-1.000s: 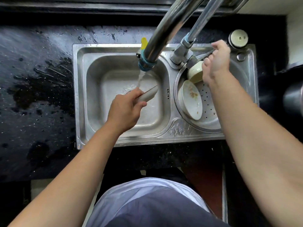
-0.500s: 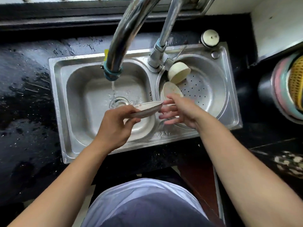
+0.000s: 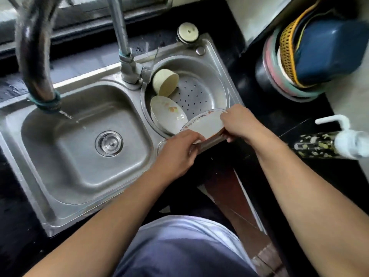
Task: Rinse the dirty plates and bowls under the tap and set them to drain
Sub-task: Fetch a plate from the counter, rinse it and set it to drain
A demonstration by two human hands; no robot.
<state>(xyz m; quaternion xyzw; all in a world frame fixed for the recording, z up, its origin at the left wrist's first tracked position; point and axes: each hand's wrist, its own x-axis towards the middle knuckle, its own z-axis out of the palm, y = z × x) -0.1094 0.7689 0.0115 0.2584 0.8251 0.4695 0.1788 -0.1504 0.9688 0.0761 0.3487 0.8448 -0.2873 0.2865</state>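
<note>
A white bowl with red lettering round its rim (image 3: 205, 124) is tilted at the near edge of the round perforated draining basin (image 3: 201, 92). My left hand (image 3: 179, 154) grips its near left rim and my right hand (image 3: 237, 121) grips its right rim. In the basin a flowered white plate (image 3: 166, 112) leans on edge and a cream bowl (image 3: 165, 82) lies on its side behind it. The curved tap spout (image 3: 36, 62) hangs over the left sink basin (image 3: 79, 148), with a thin trickle of water at its mouth.
Stacked coloured plastic basins and a yellow mesh basket (image 3: 311, 56) stand at the right on the black counter (image 3: 339, 176). A patterned pump bottle (image 3: 327, 144) lies near the right edge. A round white plug (image 3: 187, 33) sits behind the sink.
The bowl has moved right, from under the tap to the draining basin. My right hand left the tap handle and took hold of the bowl's rim. The water stream has thinned.
</note>
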